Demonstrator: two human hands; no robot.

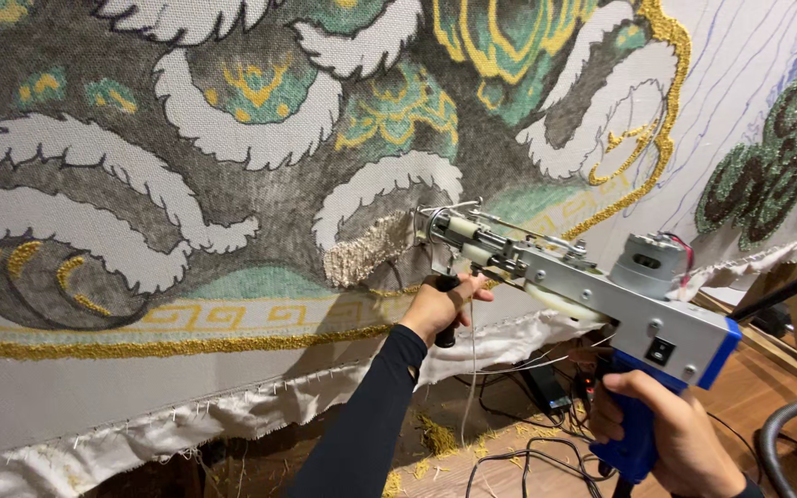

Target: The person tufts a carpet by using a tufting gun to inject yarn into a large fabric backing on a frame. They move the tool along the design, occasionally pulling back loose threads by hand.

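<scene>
I grip the tufting gun [592,295] with both hands: my left hand [437,309] wraps its front handle, my right hand [671,433] its blue grip. Its needle presses the stretched backing cloth [94,387], where a cream patch [362,251] looks part filled; most motifs are done, while the right side shows only blue outlines.

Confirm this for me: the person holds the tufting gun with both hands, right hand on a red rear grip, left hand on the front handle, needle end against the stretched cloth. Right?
Not quite. In the head view the rear grip in the right hand is blue, not red. The rest stands: left hand on the front handle, tufting gun tip against the stretched cloth.
</scene>
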